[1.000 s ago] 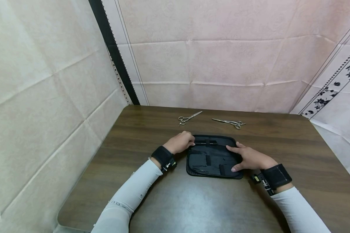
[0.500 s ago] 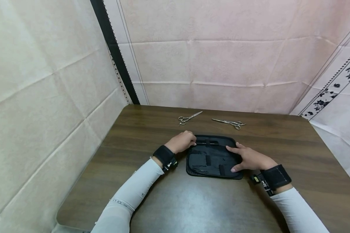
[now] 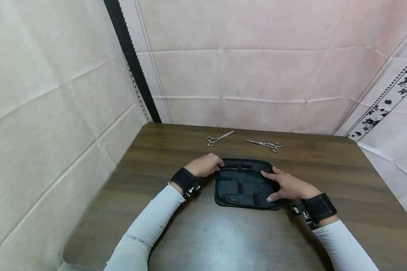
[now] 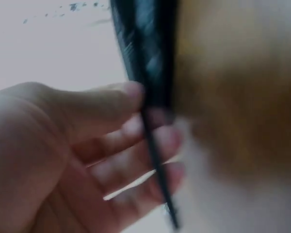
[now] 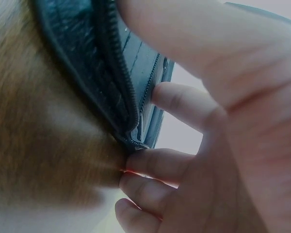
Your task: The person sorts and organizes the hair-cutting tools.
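Observation:
A black zip case [image 3: 247, 188] lies unfolded on the table, with elastic loops on its inner panel. At its upper left corner my left hand [image 3: 205, 165] pinches a thin dark stick-like thing [image 4: 158, 167] between thumb and fingers; its exact kind I cannot tell. In the head view a slim strip [image 3: 235, 169] runs from these fingers under the upper loop [image 3: 239, 167]. My right hand [image 3: 289, 186] rests on the case's right side, fingers spread, thumb and forefinger over the panel. The right wrist view shows the zip edge [image 5: 123, 77] beside those fingers.
Beyond the case, two pairs of silver scissors lie apart near the back edge, the left scissors [image 3: 218, 139] and the right scissors [image 3: 266, 145]. The brown wooden table [image 3: 176, 233] meets pale cloth walls [image 3: 257, 75] behind and at the left.
My left hand has drawn slightly to the left in the last half second, the thin thing still in its fingers. The right hand keeps its place on the case; the scissors lie as before.

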The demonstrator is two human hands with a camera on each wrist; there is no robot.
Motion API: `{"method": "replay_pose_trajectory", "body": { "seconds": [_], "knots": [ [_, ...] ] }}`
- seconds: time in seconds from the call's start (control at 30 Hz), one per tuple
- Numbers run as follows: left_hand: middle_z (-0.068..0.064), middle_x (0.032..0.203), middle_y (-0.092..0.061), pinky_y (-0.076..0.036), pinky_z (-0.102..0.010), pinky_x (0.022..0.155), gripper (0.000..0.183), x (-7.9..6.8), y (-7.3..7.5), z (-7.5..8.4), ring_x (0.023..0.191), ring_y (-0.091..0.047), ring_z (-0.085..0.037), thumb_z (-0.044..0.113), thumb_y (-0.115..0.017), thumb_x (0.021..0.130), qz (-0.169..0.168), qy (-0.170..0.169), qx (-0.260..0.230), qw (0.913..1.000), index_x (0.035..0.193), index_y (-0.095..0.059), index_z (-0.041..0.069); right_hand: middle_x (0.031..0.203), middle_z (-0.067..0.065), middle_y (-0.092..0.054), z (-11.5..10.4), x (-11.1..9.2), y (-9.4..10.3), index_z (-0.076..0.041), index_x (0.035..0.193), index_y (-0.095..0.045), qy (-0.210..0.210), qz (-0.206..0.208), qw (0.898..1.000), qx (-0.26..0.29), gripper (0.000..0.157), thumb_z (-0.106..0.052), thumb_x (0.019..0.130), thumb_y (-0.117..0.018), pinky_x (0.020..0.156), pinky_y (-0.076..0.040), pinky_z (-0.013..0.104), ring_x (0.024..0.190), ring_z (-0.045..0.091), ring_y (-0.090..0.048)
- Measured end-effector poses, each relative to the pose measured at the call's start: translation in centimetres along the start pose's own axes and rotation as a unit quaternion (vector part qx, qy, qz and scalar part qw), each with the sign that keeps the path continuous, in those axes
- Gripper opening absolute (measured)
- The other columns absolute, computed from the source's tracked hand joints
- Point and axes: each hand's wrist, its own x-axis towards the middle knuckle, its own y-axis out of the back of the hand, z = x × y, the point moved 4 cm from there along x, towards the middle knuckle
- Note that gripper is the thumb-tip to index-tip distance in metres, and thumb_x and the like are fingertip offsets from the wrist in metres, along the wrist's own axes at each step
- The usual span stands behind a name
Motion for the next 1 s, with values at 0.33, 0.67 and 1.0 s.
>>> {"method": "replay_pose_trajectory", "body": {
  "seconds": [0.33,0.67,1.0],
  "knots": [
    [-0.001,0.117,-0.068,-0.051,-0.024,0.077,0.032,-2.0,2.1,-2.3,0.089,-0.06,-0.009,-0.002,-0.061,0.09,-0.03,0.007,-0.032,0.999,0.118,-0.068,0.013,0.155,0.032,-0.012,-0.1,0.2,0.3,-0.02,0.151,-0.033,-0.004,-0.002,1.0,0.005,0.098,-0.055,0.071,-0.078,0.097,-0.035,0.068,0.134,0.056,-0.028],
    [0.004,0.111,-0.071,-0.05,-0.019,0.082,0.031,-1.7,1.7,-2.1,0.091,-0.06,0.001,-0.002,-0.062,0.089,-0.021,-0.011,-0.008,0.9997,0.108,-0.075,0.02,0.155,0.033,-0.011,-0.2,0.0,0.0,-0.019,0.151,-0.033,-0.003,-0.007,1.0,0.017,0.097,-0.053,0.072,-0.077,0.097,-0.034,0.069,0.135,0.058,-0.025],
    [0.004,0.111,-0.071,-0.046,-0.018,0.072,0.035,-1.7,1.4,-2.2,0.084,-0.057,0.001,-0.005,-0.06,0.09,-0.013,-0.011,-0.012,0.9998,0.106,-0.075,0.021,0.154,0.034,-0.013,-0.5,0.0,0.1,-0.018,0.151,-0.033,0.0,-0.008,1.0,0.007,0.097,-0.054,0.072,-0.077,0.097,-0.034,0.069,0.133,0.058,-0.027]
  ]
}}
